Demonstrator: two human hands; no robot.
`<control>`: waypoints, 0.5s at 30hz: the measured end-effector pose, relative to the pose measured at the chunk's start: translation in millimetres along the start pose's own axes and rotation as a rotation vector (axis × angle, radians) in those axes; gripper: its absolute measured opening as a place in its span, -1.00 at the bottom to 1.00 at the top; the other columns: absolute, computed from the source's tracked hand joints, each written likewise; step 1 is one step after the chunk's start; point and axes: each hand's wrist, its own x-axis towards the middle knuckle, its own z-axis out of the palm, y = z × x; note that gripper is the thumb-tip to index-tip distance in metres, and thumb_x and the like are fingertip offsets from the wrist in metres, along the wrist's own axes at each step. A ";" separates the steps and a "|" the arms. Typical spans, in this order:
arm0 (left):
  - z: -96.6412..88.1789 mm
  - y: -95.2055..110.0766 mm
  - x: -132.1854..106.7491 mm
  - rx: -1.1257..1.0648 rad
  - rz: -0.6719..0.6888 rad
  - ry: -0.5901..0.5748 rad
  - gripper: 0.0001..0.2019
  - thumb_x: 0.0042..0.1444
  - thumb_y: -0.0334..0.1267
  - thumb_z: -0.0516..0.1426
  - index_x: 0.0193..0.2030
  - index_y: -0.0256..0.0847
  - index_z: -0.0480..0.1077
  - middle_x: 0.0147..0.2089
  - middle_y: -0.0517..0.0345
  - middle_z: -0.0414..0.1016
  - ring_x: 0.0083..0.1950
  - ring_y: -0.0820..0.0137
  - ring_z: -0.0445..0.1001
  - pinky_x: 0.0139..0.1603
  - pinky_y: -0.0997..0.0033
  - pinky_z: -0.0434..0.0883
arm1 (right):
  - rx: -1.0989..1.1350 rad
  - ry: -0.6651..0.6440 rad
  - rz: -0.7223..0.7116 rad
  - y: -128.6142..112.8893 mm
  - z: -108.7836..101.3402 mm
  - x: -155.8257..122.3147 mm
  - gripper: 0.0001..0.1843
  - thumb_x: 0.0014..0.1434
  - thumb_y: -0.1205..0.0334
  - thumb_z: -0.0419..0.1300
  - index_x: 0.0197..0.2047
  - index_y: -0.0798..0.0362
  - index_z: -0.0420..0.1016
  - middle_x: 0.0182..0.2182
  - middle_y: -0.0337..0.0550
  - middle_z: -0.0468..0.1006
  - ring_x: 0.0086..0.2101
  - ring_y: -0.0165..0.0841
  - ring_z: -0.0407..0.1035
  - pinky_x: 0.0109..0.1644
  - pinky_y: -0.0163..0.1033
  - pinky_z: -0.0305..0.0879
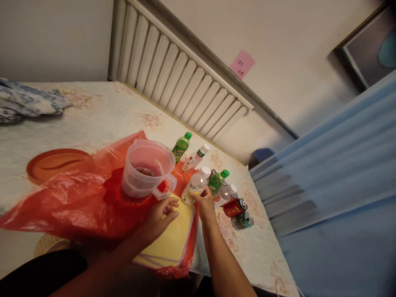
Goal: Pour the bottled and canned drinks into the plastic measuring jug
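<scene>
My right hand (206, 203) grips the lower part of a clear bottle with a white cap (196, 182), which leans on the bed. My left hand (161, 218) hovers over a yellow pad (173, 243), fingers curled and loosely apart, holding nothing I can see. Just beyond it stands a clear plastic jug (147, 169) with a handle and a little dark liquid at its bottom. The jug and the pad sit on a red plastic bag (68, 198).
Two green-capped bottles (181, 147) (217, 180), more white-capped bottles (195, 158) (228, 192) and two cans (235, 207) (242, 220) lie on the floral bedsheet (102, 111). A slatted headboard (176, 78) stands behind, a blue curtain (334, 173) hangs right, bedding (24, 101) far left.
</scene>
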 end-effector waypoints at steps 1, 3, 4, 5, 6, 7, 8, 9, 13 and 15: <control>-1.0 0.2 -0.4 0.011 -0.006 -0.015 -0.65 0.06 -0.13 0.17 -0.02 -0.21 0.41 -0.13 0.02 0.55 -0.17 0.30 0.50 -0.07 0.22 0.46 | 0.008 0.048 -0.001 5.4 6.5 8.8 -0.50 -0.16 0.15 0.39 -0.10 0.05 0.49 -0.22 -0.16 0.64 -0.24 -0.25 0.48 -0.09 -0.16 0.40; -2.1 0.5 -1.3 0.038 -0.013 -0.045 -0.65 0.05 -0.15 0.16 -0.02 -0.20 0.42 -0.14 0.03 0.55 -0.15 0.29 0.50 -0.07 0.22 0.46 | -0.014 0.154 -0.007 14.9 17.9 26.5 -0.53 -0.17 0.10 0.39 -0.16 0.06 0.47 -0.25 -0.15 0.64 -0.27 -0.26 0.47 -0.12 -0.17 0.40; -2.2 0.6 -1.7 0.051 -0.013 -0.054 -0.65 0.04 -0.15 0.16 -0.03 -0.20 0.43 -0.15 0.03 0.55 -0.15 0.29 0.49 -0.07 0.23 0.46 | -0.045 0.212 -0.017 18.9 22.5 35.0 -0.54 -0.18 0.08 0.39 -0.19 0.07 0.47 -0.26 -0.14 0.64 -0.28 -0.26 0.46 -0.14 -0.18 0.39; -2.2 0.6 -2.2 0.062 -0.011 -0.059 -0.65 0.04 -0.15 0.15 -0.04 -0.20 0.43 -0.16 0.03 0.54 -0.16 0.29 0.49 -0.08 0.24 0.46 | -0.080 0.266 -0.028 22.5 26.5 43.2 -0.54 -0.19 0.07 0.39 -0.20 0.07 0.46 -0.27 -0.13 0.63 -0.29 -0.26 0.45 -0.15 -0.19 0.39; -1.9 0.8 -2.7 0.070 -0.009 -0.065 -0.65 0.03 -0.16 0.14 -0.04 -0.21 0.43 -0.17 0.03 0.54 -0.17 0.30 0.49 -0.09 0.24 0.46 | -0.112 0.311 -0.038 26.0 29.8 50.8 -0.54 -0.19 0.06 0.38 -0.21 0.07 0.46 -0.27 -0.13 0.63 -0.29 -0.26 0.44 -0.17 -0.20 0.38; -1.7 1.2 -3.1 0.076 -0.009 -0.073 -0.66 0.03 -0.16 0.13 -0.05 -0.21 0.44 -0.17 0.03 0.54 -0.18 0.30 0.49 -0.10 0.25 0.46 | -0.138 0.343 -0.045 29.5 32.7 57.8 -0.53 -0.19 0.05 0.38 -0.20 0.07 0.45 -0.26 -0.13 0.63 -0.29 -0.26 0.43 -0.17 -0.21 0.37; -1.4 1.8 -3.4 0.081 -0.010 -0.083 -0.66 0.03 -0.16 0.13 -0.05 -0.21 0.44 -0.18 0.03 0.53 -0.19 0.30 0.48 -0.11 0.25 0.46 | -0.154 0.362 -0.048 33.1 35.2 64.2 -0.52 -0.18 0.05 0.38 -0.18 0.07 0.45 -0.26 -0.13 0.63 -0.29 -0.27 0.43 -0.17 -0.21 0.37; -1.2 2.7 -3.7 0.085 -0.013 -0.093 -0.66 0.03 -0.17 0.12 -0.05 -0.22 0.43 -0.18 0.03 0.53 -0.20 0.30 0.48 -0.11 0.25 0.46 | -0.162 0.371 -0.046 36.9 37.3 70.0 -0.50 -0.17 0.04 0.37 -0.16 0.06 0.45 -0.25 -0.13 0.63 -0.28 -0.27 0.42 -0.17 -0.22 0.36; -1.0 7.5 -4.3 0.094 -0.033 -0.125 -0.67 0.02 -0.19 0.11 -0.06 -0.21 0.43 -0.20 0.05 0.53 -0.22 0.31 0.47 -0.14 0.27 0.45 | -0.197 0.404 -0.036 53.8 44.0 86.1 -0.48 -0.14 0.00 0.34 -0.12 0.07 0.42 -0.20 -0.12 0.60 -0.27 -0.28 0.41 -0.18 -0.24 0.34; -0.7 9.0 -4.5 0.097 -0.044 -0.138 -0.67 0.02 -0.20 0.11 -0.06 -0.21 0.43 -0.20 0.05 0.53 -0.22 0.31 0.47 -0.15 0.27 0.45 | -0.220 0.409 -0.034 61.2 46.0 90.1 -0.48 -0.12 -0.02 0.32 -0.12 0.08 0.40 -0.20 -0.11 0.59 -0.26 -0.28 0.41 -0.18 -0.24 0.34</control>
